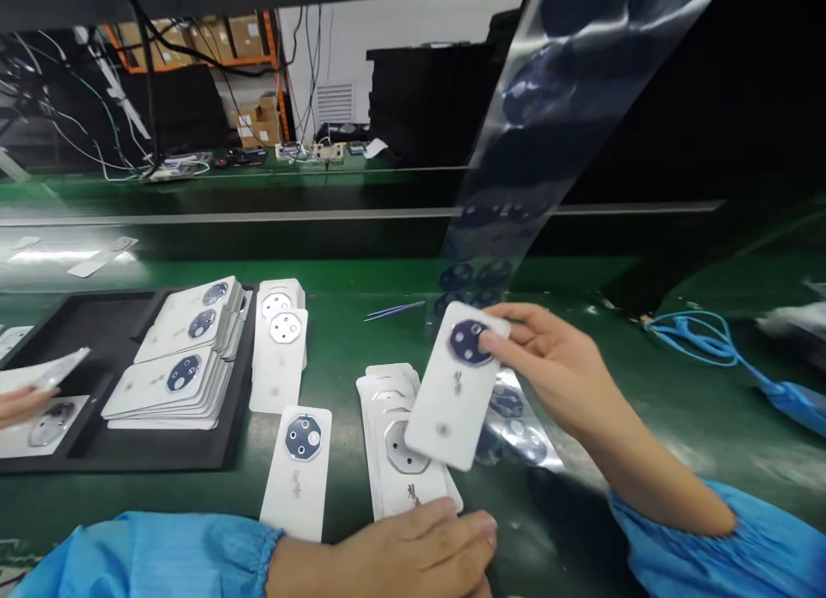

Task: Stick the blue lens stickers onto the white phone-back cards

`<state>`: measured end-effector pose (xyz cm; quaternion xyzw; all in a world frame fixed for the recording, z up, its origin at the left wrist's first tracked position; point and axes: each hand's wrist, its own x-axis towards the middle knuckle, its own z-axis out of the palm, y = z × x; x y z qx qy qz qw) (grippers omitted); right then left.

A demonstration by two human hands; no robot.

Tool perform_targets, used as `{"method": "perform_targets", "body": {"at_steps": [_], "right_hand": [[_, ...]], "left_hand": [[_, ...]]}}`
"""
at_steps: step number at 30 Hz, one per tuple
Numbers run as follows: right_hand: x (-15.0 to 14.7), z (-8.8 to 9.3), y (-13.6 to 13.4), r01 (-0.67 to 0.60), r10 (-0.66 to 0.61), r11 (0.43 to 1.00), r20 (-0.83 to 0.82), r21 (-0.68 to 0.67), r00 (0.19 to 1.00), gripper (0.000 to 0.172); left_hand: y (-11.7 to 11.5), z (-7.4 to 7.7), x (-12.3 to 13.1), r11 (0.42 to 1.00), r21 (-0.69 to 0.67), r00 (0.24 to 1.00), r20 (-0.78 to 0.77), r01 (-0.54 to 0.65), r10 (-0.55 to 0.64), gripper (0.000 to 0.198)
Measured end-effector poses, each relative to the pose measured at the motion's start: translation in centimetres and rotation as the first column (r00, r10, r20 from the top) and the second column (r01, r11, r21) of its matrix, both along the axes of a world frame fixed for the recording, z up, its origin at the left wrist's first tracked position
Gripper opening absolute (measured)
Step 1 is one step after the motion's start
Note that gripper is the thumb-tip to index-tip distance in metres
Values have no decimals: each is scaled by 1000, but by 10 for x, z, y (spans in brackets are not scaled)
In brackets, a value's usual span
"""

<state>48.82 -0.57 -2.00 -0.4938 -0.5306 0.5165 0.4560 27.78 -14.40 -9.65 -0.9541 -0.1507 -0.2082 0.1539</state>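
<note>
My right hand (548,357) pinches the top corner of a white phone back panel (452,400) with a dark blue round camera film, held tilted above a pile. That pile of white panels (387,426), with pale camera rings, lies on the green table. Over the pile's lower end rests my left hand (419,551), its fingers stretched out and side by side. To the left lies a single white panel with a dark blue camera film (297,482). A strip of clear film with dark round stickers (503,176) hangs down behind my right hand and continues on the table beneath it.
A black tray (155,452) at left holds stacked panels (174,383); more panels (277,348) lie beside it. Purple tweezers (395,311) lie behind the pile. Another person's hand (22,404) holds a panel at the left edge. A blue cable (703,335) is at right.
</note>
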Motion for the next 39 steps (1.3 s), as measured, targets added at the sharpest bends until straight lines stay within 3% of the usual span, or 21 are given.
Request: {"method": "perform_targets", "body": {"at_steps": [1, 3, 6, 7, 11, 15, 20, 23, 25, 26, 28, 30, 31, 35, 37, 39], "right_hand": [[-4, 4, 4, 100, -100, 994, -17, 52, 995, 47], [-21, 11, 14, 121, -124, 985, 19, 125, 992, 43], [-64, 14, 42, -116, 55, 969, 267, 218, 962, 29], [-81, 12, 55, -202, 94, 948, 391, 245, 916, 26], [-141, -15, 103, -345, 154, 906, 572, 244, 806, 17], [-161, -39, 119, -431, 123, 865, 722, 258, 681, 17], [-132, -31, 94, -481, 87, 825, 775, 296, 626, 18], [-114, -17, 57, -569, 207, 787, 767, 239, 608, 22], [-112, -12, 24, -663, 323, 726, 761, 182, 562, 16], [-116, -12, 8, -707, 360, 690, 773, 155, 521, 21], [-129, -17, -21, -771, 336, 633, 870, 75, 361, 54], [-147, -27, -38, -775, 293, 632, 921, 15, 257, 75], [-154, -31, -42, -772, 289, 636, 926, 3, 242, 79], [-162, -29, -40, -765, 323, 644, 910, -9, 261, 74], [-153, -12, -34, -800, 509, 596, 801, -66, 314, 58], [-141, 11, -25, -828, 700, 557, 572, -63, 428, 34]], "left_hand": [[0, -3, 1, 1000, -3, 1000, 10, -23, 23, 22], [0, -9, 2, 996, -11, 995, 47, -85, 86, 26], [-1, -14, 2, 991, -5, 989, 69, -133, 133, 31], [-1, -14, 1, 992, -8, 991, 51, -122, 122, 35], [0, -11, -3, 996, -65, 996, -70, -56, 52, 54], [2, -9, -5, 996, -76, 999, -27, -40, 38, 53], [-1, 4, -9, 989, -133, 997, -41, -71, 66, 52], [-5, 12, -11, 968, -184, 985, -42, -172, 167, 56], [-8, 13, -10, 949, -202, 970, -55, -241, 235, 62], [-10, 13, -10, 941, -213, 965, -77, -261, 251, 64], [-12, 13, -8, 931, -242, 959, -139, -274, 246, 67], [-13, 15, -8, 924, -269, 953, -205, -273, 222, 65], [-14, 16, -7, 920, -277, 948, -234, -277, 215, 64], [-15, 18, -6, 929, -230, 935, -273, -291, 226, 68], [-15, 13, -5, 939, -164, 937, -233, -301, 259, 69], [-14, 6, -4, 949, -85, 942, -171, -305, 288, 70]]}}
